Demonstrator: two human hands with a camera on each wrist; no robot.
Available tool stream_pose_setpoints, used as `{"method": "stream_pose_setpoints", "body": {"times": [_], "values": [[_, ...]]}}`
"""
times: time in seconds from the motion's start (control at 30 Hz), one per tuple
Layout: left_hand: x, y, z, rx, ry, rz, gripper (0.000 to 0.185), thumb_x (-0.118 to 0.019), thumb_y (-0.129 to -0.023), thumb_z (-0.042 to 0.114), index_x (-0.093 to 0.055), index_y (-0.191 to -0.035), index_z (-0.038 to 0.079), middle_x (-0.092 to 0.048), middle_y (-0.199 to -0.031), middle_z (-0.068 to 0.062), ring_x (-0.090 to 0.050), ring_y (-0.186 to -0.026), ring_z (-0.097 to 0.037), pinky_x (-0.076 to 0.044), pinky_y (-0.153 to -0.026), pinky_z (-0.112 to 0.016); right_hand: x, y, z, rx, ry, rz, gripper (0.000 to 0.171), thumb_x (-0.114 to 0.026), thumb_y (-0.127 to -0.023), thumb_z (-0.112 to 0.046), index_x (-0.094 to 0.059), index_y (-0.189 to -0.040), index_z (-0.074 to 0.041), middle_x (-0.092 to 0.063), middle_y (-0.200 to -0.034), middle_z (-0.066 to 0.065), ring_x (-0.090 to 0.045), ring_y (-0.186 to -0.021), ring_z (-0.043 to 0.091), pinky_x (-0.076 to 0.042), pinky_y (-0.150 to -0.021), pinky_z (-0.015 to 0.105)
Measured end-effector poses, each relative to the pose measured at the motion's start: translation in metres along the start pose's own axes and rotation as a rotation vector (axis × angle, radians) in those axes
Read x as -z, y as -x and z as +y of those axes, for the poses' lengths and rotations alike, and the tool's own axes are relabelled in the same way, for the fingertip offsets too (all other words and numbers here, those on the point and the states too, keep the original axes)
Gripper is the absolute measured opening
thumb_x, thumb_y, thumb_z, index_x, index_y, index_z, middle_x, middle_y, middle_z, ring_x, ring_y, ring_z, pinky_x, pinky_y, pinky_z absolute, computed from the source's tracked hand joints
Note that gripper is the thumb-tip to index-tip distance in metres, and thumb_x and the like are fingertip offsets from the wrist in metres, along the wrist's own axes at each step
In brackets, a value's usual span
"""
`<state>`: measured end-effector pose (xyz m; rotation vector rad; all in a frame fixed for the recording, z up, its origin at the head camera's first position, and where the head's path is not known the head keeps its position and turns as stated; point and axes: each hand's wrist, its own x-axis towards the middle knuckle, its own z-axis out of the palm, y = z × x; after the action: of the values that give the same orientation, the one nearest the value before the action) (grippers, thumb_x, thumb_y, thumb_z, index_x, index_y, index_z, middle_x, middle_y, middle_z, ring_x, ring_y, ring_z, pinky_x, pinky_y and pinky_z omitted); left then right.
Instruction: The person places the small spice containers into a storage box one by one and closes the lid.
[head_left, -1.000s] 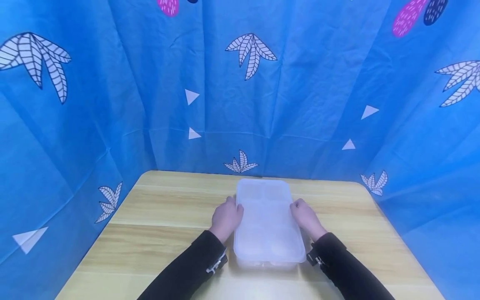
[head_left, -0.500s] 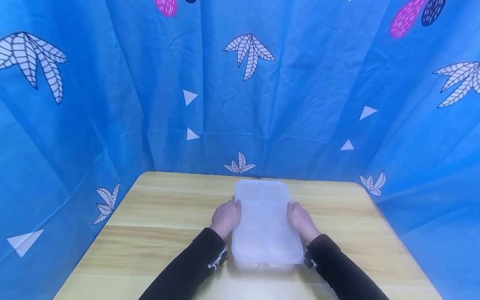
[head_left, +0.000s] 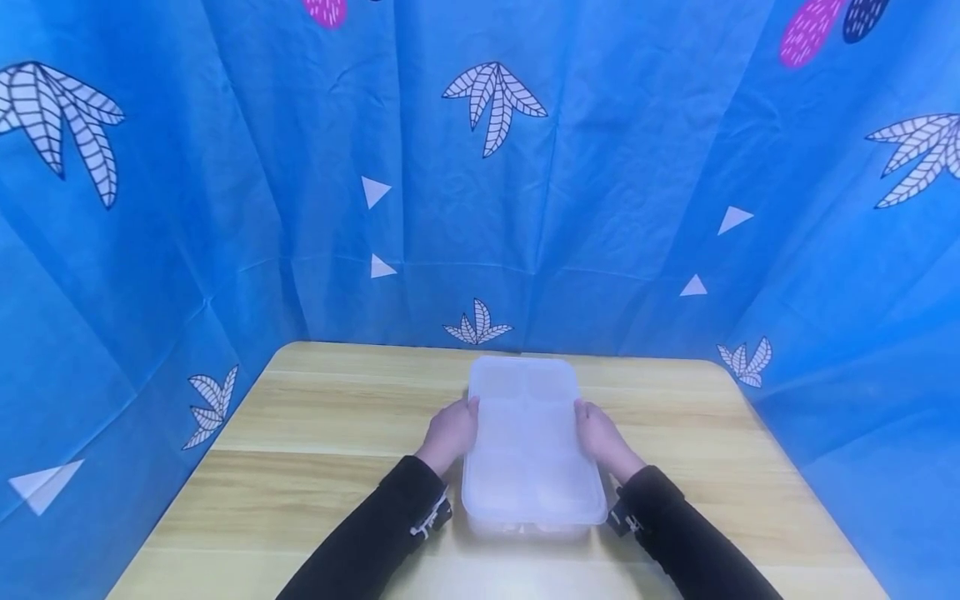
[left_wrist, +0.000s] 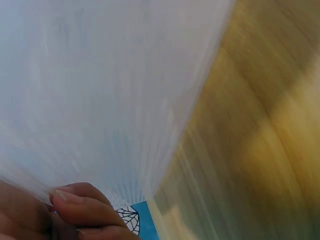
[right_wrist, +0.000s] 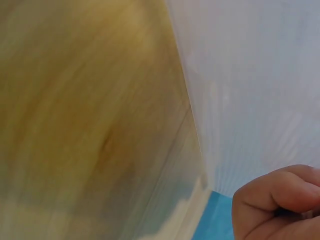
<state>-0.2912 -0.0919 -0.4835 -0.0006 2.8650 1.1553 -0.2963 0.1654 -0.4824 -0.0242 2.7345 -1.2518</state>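
Note:
A translucent white plastic food container (head_left: 528, 450) with a frosted lid lies lengthwise between my hands in the head view. Faint lines divide its top into several sections. My left hand (head_left: 452, 432) grips the lid rim on the left long side, with the thumb at the edge. On the opposite side my right hand (head_left: 602, 435) holds the rim in the same way. Each wrist view shows curled fingers, those of the left (left_wrist: 82, 210) and the right (right_wrist: 280, 200), against the container's pale side wall. Whatever is inside cannot be made out.
The container is over a light wood-grain table (head_left: 315, 483) with rounded far corners. A blue curtain (head_left: 630, 167) printed with white leaves and triangles surrounds the table at the back and on both sides.
Both hands have shifted their hold slightly, the left thumb now showing at the rim. The container is nearly where it was; the head view has drifted a little.

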Motion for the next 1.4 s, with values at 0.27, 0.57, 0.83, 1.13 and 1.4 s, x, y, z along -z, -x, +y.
{"method": "stream_pose_setpoints", "body": {"times": [0.27,0.57,0.83,1.13,1.4], "values": [[-0.0001,0.0009,-0.0031,-0.013,0.051,-0.027,0.056,-0.023,-0.111,0.034,-0.055,-0.138,-0.003,-0.062,-0.13,-0.021,-0.055,-0.125,-0.041,-0.042,-0.106,-0.055,-0.0012,-0.002,0.0049,0.008,-0.054,-0.006,0.066,-0.017,-0.111,-0.039,-0.031,-0.147,0.014,-0.045,-0.141,0.036,-0.045,-0.129,0.051,-0.039,-0.107,0.061],[0.0014,-0.0009,-0.0039,0.006,0.052,-0.014,0.056,-0.024,-0.111,0.035,-0.065,-0.116,-0.002,-0.06,-0.083,-0.009,-0.063,-0.094,-0.029,-0.05,-0.094,-0.051,-0.001,-0.0031,0.0035,0.011,-0.063,-0.005,0.066,-0.017,-0.111,-0.039,-0.032,-0.147,0.014,-0.046,-0.139,0.036,-0.047,-0.128,0.051,-0.04,-0.106,0.061],[0.0015,-0.0006,-0.0039,0.01,0.058,-0.006,0.056,-0.024,-0.111,0.035,-0.064,-0.115,-0.003,-0.057,-0.079,-0.007,-0.061,-0.088,-0.027,-0.052,-0.088,-0.049,-0.0005,-0.0036,0.0047,-0.017,-0.087,-0.015,0.067,-0.019,-0.111,-0.041,-0.031,-0.147,0.014,-0.043,-0.143,0.035,-0.042,-0.132,0.051,-0.035,-0.109,0.06],[0.0014,0.0003,-0.0042,0.002,0.082,-0.012,0.055,-0.024,-0.111,0.034,-0.064,-0.115,-0.004,-0.055,-0.078,-0.007,-0.061,-0.084,-0.026,-0.053,-0.083,-0.047,-0.0005,-0.003,0.0059,-0.027,-0.123,-0.034,0.065,-0.019,-0.111,-0.04,-0.029,-0.149,0.013,-0.042,-0.144,0.035,-0.041,-0.133,0.05,-0.034,-0.11,0.061],[0.0011,0.0005,-0.0041,0.019,0.081,-0.026,0.057,-0.022,-0.111,0.036,-0.065,-0.111,-0.001,-0.049,-0.072,-0.007,-0.058,-0.077,-0.024,-0.051,-0.073,-0.041,-0.0005,-0.0036,0.0052,-0.015,-0.139,-0.037,0.065,-0.018,-0.111,-0.038,-0.028,-0.149,0.013,-0.04,-0.145,0.036,-0.039,-0.134,0.051,-0.033,-0.11,0.061]]}}
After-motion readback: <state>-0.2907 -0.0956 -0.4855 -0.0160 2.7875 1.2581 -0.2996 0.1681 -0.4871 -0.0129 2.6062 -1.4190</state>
